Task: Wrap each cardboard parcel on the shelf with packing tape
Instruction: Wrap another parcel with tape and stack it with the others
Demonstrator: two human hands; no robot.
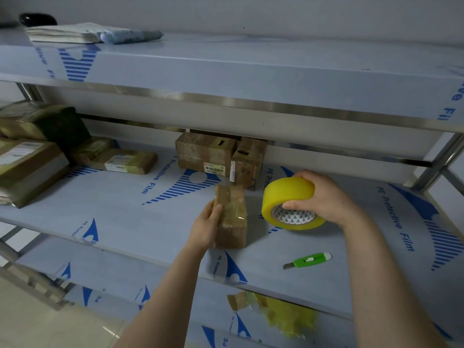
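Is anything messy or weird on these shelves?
A crumpled wad of yellow tape and a cardboard scrap lie loose on the lower shelf, like rubbish. The green cutter lies blade-out on the middle shelf, near the right hand gripping the tape roll.

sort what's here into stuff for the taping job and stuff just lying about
For the job: small parcel in the left hand; yellow tape roll in the right hand; green cutter; back parcels; stacked parcels.
Lying about: paper stack on the top shelf; crumpled tape scraps on the lower shelf.
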